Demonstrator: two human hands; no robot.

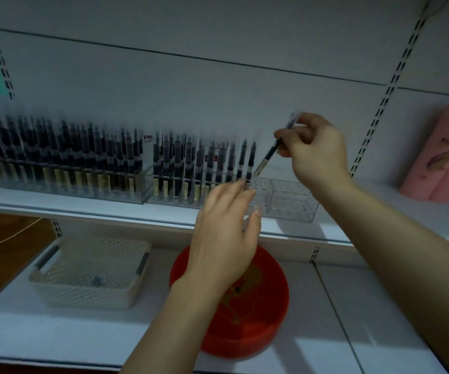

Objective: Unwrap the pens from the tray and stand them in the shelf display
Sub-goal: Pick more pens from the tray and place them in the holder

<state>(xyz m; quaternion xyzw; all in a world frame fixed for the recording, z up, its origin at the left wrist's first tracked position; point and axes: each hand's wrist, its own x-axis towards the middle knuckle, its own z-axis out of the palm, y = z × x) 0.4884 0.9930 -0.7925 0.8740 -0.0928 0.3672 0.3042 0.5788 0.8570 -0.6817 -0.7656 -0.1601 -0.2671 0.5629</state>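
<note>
My right hand [316,149] pinches a dark pen [269,156] that slants down to the left, its pale tip just above the clear acrylic display rack [290,198] on the shelf. A clear wrapper seems to stick out above my fingers. My left hand [226,228] reaches up with relaxed fingers touching the rack's front by the last standing pens [246,163]. Many dark pens stand in rows in the racks to the left [56,155]. The white mesh tray [91,271] sits on the lower shelf at left, with a small dark item inside.
A red round container [258,319] stands on the lower shelf below my left wrist. A pink box [439,155] leans at the right end of the upper shelf. The right part of the clear rack has free slots. Slotted uprights run along the back wall.
</note>
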